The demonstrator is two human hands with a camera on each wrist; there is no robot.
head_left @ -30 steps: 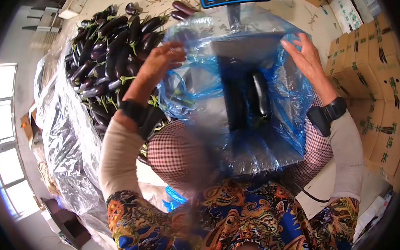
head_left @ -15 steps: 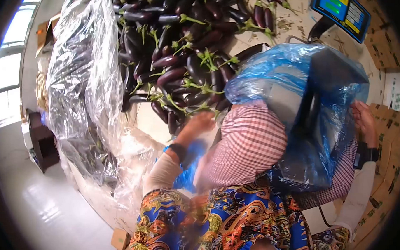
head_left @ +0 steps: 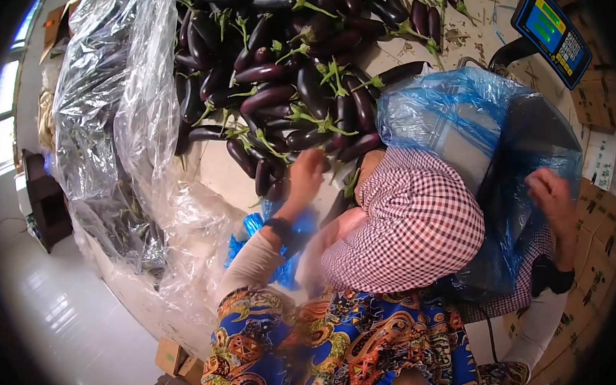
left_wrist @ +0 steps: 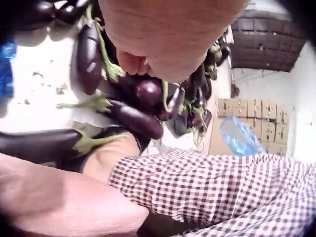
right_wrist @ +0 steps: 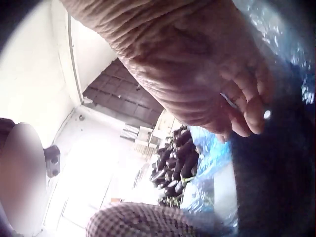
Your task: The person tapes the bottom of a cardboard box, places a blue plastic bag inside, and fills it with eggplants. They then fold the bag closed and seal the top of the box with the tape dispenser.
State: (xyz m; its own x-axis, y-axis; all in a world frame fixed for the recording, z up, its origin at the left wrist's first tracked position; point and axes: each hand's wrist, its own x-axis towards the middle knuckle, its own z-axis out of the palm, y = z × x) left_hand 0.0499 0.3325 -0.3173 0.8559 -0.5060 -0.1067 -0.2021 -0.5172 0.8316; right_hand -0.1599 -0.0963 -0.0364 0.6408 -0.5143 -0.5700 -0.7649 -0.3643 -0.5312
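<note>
My left hand (head_left: 305, 182), fingers bent, hovers at the near edge of a pile of eggplants (head_left: 313, 95). In the left wrist view its curled fingers hang close over a dark purple eggplant (left_wrist: 148, 91); no held thing shows. My right hand (head_left: 555, 195) hangs over the right side of a blue see-through plastic bag (head_left: 452, 102). This bag is spread over a grey weighing tray (head_left: 538, 121). In the right wrist view the right fingers (right_wrist: 242, 123) are loosely bent beside the dark tray, with nothing seen between them.
A scale display (head_left: 553, 38) stands behind the bag. My knee in checked cloth (head_left: 418, 219) sits between the hands. Clear plastic sheeting (head_left: 145, 107) covers the left of the pile. Crumpled blue plastic (head_left: 290, 268) lies by the left wrist. Cardboard boxes (head_left: 589, 277) stand at the right.
My view has swung left toward the pile. My left hand has left the bag and moved to the eggplants. The right hand has come off the bag's right edge and lifted inward.
</note>
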